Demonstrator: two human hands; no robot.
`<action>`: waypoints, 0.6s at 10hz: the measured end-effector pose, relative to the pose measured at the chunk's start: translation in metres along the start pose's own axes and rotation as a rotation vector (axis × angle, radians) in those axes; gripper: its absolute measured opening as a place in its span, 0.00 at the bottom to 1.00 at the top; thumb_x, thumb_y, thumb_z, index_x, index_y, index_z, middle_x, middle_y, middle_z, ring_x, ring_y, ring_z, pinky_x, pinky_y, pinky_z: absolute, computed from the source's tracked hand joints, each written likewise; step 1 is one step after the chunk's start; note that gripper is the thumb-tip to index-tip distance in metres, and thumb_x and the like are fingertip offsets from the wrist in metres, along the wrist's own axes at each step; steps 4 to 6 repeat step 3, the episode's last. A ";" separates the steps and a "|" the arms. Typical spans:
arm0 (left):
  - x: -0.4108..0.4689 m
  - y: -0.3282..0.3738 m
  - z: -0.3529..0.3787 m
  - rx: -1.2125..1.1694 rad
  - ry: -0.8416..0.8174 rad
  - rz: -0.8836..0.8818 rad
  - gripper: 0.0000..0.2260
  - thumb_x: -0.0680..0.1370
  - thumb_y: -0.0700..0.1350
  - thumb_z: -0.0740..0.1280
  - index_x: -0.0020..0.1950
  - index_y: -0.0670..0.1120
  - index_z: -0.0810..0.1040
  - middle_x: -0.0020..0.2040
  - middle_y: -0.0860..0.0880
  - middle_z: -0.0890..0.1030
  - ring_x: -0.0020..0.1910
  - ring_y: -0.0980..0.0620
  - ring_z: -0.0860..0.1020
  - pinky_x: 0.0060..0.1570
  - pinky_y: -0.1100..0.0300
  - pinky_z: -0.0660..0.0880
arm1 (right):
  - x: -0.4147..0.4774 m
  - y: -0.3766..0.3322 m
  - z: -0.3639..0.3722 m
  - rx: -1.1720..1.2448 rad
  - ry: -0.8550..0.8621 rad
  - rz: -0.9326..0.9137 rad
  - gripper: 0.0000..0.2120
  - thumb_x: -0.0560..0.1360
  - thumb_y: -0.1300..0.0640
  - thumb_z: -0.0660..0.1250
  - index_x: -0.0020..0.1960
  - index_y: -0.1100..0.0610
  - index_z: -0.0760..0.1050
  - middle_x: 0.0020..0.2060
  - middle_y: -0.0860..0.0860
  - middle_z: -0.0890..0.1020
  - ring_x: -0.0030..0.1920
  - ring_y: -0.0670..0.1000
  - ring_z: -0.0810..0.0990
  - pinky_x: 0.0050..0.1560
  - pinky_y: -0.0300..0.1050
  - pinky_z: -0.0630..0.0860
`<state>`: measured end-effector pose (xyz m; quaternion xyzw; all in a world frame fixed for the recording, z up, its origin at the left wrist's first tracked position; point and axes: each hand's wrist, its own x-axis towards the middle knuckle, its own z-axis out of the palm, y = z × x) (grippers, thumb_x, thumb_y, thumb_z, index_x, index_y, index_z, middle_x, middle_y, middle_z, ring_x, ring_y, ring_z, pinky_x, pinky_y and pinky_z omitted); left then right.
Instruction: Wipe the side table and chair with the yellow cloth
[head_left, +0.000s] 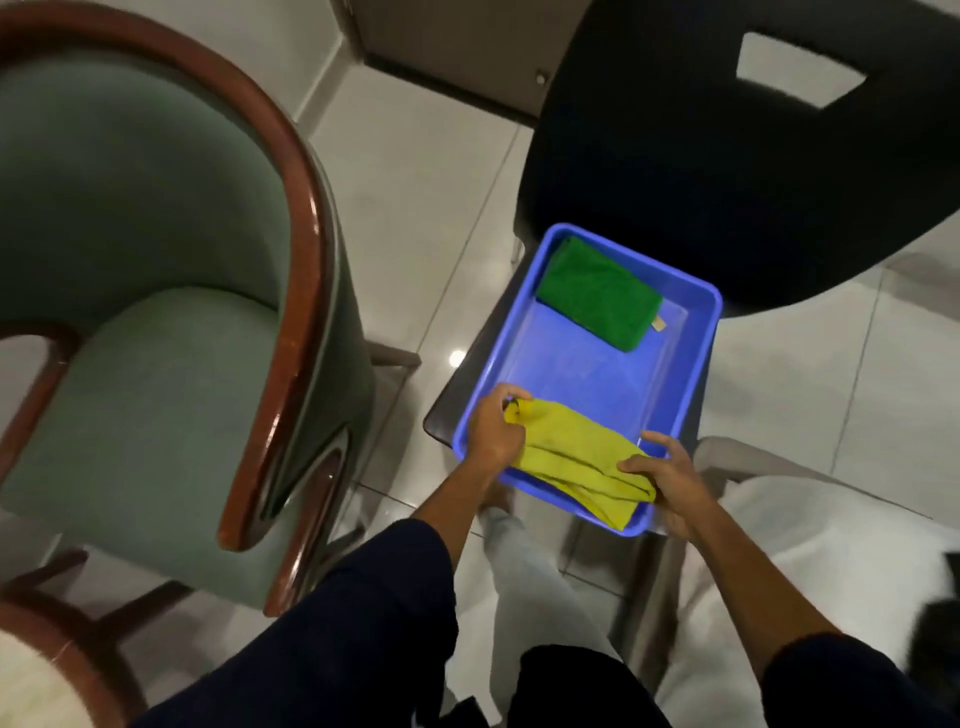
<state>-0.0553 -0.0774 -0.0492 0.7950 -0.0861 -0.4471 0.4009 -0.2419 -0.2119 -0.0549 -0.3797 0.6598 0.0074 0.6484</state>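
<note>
A yellow cloth (576, 457) lies folded in the near end of a blue plastic tray (698, 353). My left hand (493, 426) pinches its far left corner. My right hand (662, 480) grips its near right end by the tray's rim. The tray rests on a small dark side table (457, 395), of which only the left edge shows. A green upholstered chair (171, 312) with a curved brown wooden frame stands to the left.
A folded green cloth (597, 293) lies in the tray's far end. A black plastic chair (727, 156) stands behind the tray. A pale cushioned seat (831, 545) is at the right. The floor (415, 182) is glossy light tile.
</note>
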 end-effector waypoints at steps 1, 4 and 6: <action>0.011 -0.003 0.003 0.207 -0.026 0.031 0.24 0.71 0.26 0.59 0.61 0.45 0.78 0.60 0.43 0.72 0.59 0.41 0.77 0.56 0.52 0.75 | 0.013 0.005 0.001 -0.437 0.222 -0.200 0.31 0.67 0.64 0.77 0.66 0.60 0.67 0.50 0.55 0.76 0.48 0.58 0.80 0.46 0.49 0.76; -0.006 0.014 -0.048 0.745 -0.058 0.316 0.26 0.76 0.39 0.63 0.74 0.50 0.69 0.79 0.42 0.59 0.76 0.41 0.63 0.72 0.49 0.63 | 0.008 0.006 0.029 -1.432 0.231 -0.391 0.26 0.79 0.61 0.61 0.74 0.57 0.58 0.70 0.62 0.63 0.68 0.64 0.69 0.62 0.57 0.73; -0.006 0.014 -0.048 0.745 -0.058 0.316 0.26 0.76 0.39 0.63 0.74 0.50 0.69 0.79 0.42 0.59 0.76 0.41 0.63 0.72 0.49 0.63 | 0.008 0.006 0.029 -1.432 0.231 -0.391 0.26 0.79 0.61 0.61 0.74 0.57 0.58 0.70 0.62 0.63 0.68 0.64 0.69 0.62 0.57 0.73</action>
